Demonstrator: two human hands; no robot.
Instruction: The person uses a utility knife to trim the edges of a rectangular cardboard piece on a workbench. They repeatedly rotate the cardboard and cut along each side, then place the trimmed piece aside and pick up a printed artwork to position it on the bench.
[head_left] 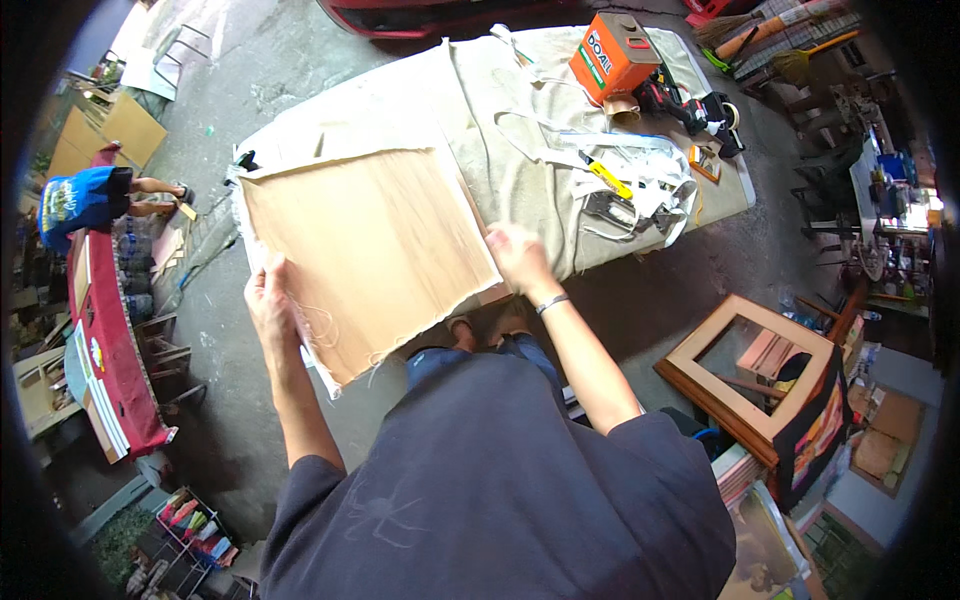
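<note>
A light brown wooden panel (365, 260) lies tilted toward me over the near left part of a table. Off-white cloth with frayed threads is folded around its edges. My left hand (270, 305) grips the panel's left edge, thumb on top and fingers beneath. At the right edge, near the near right corner, my right hand (518, 260) is closed on the panel's border; its fingertips are partly hidden. A dark clamp (245, 163) sits by the panel's far left corner.
Cream cloth (350, 115) covers the table. On its right are a yellow knife (608, 178), white strips (655, 180), an orange can (605, 60) and a black power tool (668, 100). A wooden frame (690, 350) stands lower right. Another person (85, 203) is far left.
</note>
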